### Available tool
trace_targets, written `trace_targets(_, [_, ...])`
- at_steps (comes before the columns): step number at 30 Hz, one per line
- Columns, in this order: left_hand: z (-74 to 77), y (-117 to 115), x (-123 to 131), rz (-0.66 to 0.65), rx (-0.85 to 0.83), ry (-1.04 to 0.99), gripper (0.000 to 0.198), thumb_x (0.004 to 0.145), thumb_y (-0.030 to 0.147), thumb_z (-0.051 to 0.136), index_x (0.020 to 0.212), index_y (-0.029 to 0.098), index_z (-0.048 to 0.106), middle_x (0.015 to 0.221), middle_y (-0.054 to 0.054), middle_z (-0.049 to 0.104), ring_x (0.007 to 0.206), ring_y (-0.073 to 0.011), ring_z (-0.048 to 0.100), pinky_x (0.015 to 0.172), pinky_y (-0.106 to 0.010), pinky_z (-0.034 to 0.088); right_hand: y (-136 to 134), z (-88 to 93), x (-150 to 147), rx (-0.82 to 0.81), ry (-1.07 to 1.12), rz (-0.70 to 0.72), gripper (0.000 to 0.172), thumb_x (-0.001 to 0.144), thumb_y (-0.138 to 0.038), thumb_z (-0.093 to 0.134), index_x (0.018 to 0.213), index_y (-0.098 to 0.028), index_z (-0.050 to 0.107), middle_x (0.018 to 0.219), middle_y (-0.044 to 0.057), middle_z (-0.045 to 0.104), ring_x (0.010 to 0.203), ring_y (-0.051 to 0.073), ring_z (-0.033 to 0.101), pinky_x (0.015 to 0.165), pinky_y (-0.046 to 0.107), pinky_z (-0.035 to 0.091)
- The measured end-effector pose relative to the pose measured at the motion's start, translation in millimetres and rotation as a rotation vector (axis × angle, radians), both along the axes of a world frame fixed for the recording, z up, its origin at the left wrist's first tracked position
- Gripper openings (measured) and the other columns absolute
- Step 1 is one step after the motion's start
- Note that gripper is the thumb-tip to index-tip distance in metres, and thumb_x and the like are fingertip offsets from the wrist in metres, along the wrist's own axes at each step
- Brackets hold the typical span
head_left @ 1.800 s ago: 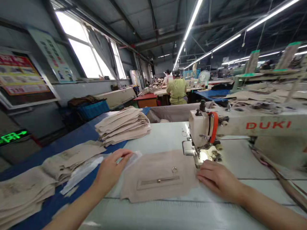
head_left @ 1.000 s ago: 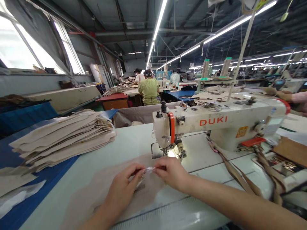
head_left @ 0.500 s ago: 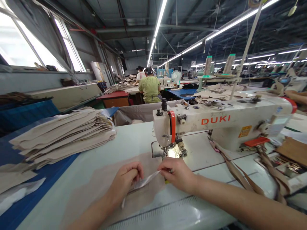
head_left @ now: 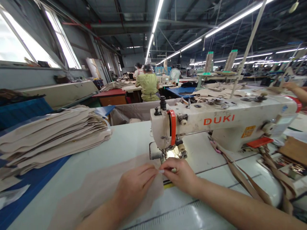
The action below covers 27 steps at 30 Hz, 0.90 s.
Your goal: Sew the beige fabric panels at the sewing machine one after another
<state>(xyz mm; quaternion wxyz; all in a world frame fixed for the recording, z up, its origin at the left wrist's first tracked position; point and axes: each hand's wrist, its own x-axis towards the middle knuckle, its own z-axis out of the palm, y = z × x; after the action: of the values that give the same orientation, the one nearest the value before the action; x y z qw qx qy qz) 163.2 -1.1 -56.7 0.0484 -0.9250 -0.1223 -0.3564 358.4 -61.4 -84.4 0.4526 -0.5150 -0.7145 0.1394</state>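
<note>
Thumb and forefinger of the right hand point(head_left: 179, 174) were closed in a pinch on a small white strip point(head_left: 161, 171); the left hand point(head_left: 135, 182), fingers extended and drawn together, met the strip's other side, its thumb hidden, so that its grip could not be told. Below the left hand a beige cloth panel point(head_left: 99, 179) lay flat on the counter point(head_left: 129, 137); the strip was over the panel's right edge, near the lit presser foot point(head_left: 169, 154) of a white sewing machine point(head_left: 192, 116) lettered DUKI. Farther left, a stack of beige pieces point(head_left: 57, 131) rested partly on a blue surface point(head_left: 51, 177); to the right, beige tapes point(head_left: 237, 174) trailed below the machine arm; beyond stood two thread cones point(head_left: 208, 63); in the background a person in a yellow-green top point(head_left: 147, 86) faced away.
</note>
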Motion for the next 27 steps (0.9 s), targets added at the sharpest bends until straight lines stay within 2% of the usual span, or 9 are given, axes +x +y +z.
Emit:
trace_targets(3, [-3.5, 6, -2, 0.05, 0.091, 0.006, 0.038, 0.103, 0.021, 0.034, 0.086, 0.018, 0.068, 0.085, -0.004, 0.075, 0.074, -0.0149, 0.072, 0.069, -0.023, 0.055, -8, 2.9, 6, 0.042, 0.0, -0.027, 0.017, 0.089, -0.014, 0.059, 0.101, -0.019, 0.071, 0.089, 0.005, 0.071, 0.08, 0.017, 0.065, 0.075, 0.027, 0.051])
trace_targets(5, [-8.4, 7, -4, 0.07, 0.07, 0.054, 0.038, 0.101, 0.018, 0.033, 0.087, 0.018, 0.068, 0.086, -0.004, 0.076, 0.073, -0.0154, 0.072, 0.067, -0.023, 0.056, -16, 7.0, 8, 0.108, -0.059, 0.007, 0.018, 0.092, -0.016, 0.056, 0.103, -0.019, 0.07, 0.094, 0.008, 0.071, 0.086, 0.019, 0.065, 0.079, 0.03, 0.051])
trace_targets(9, [-19.5, 5, -6, 0.074, -0.078, 0.182, 0.031, 0.097, 0.013, 0.036, 0.088, 0.02, 0.065, 0.084, -0.002, 0.074, 0.069, -0.0143, 0.07, 0.064, -0.021, 0.055, -31, 16.7, 5, 0.151, -0.313, 0.27, 0.017, 0.094, -0.016, 0.051, 0.099, -0.017, 0.068, 0.097, 0.009, 0.071, 0.093, 0.02, 0.063, 0.09, 0.032, 0.05])
trace_targets(12, [-23.5, 5, -6, 0.069, -0.119, 0.214, 0.03, 0.095, 0.01, 0.038, 0.087, 0.021, 0.065, 0.086, -0.002, 0.073, 0.068, -0.0135, 0.069, 0.064, -0.02, 0.055, -36, 20.3, 0, 0.12, -0.481, 0.359, 0.018, 0.095, -0.018, 0.05, 0.103, -0.015, 0.066, 0.096, 0.008, 0.071, 0.096, 0.02, 0.063, 0.094, 0.031, 0.048])
trace_targets(20, [-24.6, 5, -3, 0.058, 0.011, 0.168, 0.035, 0.095, 0.006, 0.033, 0.09, 0.02, 0.064, 0.088, -0.003, 0.073, 0.07, -0.0138, 0.07, 0.063, -0.021, 0.057, -36, 10.3, -8, 0.21, -0.649, 0.268, 0.014, 0.096, -0.02, 0.053, 0.096, -0.017, 0.067, 0.09, 0.005, 0.073, 0.086, 0.018, 0.065, 0.081, 0.029, 0.05])
trace_targets(24, [-24.7, 1, 0, 0.035, 0.062, 0.122, 0.035, 0.097, 0.005, 0.032, 0.097, 0.019, 0.064, 0.096, -0.005, 0.075, 0.081, -0.0154, 0.073, 0.07, -0.023, 0.059, -37, 5.6, -11, 0.235, -0.65, 0.226, 0.011, 0.093, -0.017, 0.058, 0.097, -0.016, 0.068, 0.091, 0.005, 0.073, 0.086, 0.019, 0.066, 0.078, 0.029, 0.049])
trace_targets(27, [-24.8, -3, 2, -0.002, 0.065, 0.125, 0.037, 0.1, 0.007, 0.03, 0.092, 0.018, 0.064, 0.089, -0.005, 0.075, 0.074, -0.0152, 0.072, 0.067, -0.024, 0.059, -39, 8.2, -10, 0.211, -0.652, 0.234, 0.009, 0.092, -0.016, 0.059, 0.095, -0.016, 0.067, 0.087, 0.005, 0.073, 0.086, 0.019, 0.066, 0.078, 0.029, 0.048])
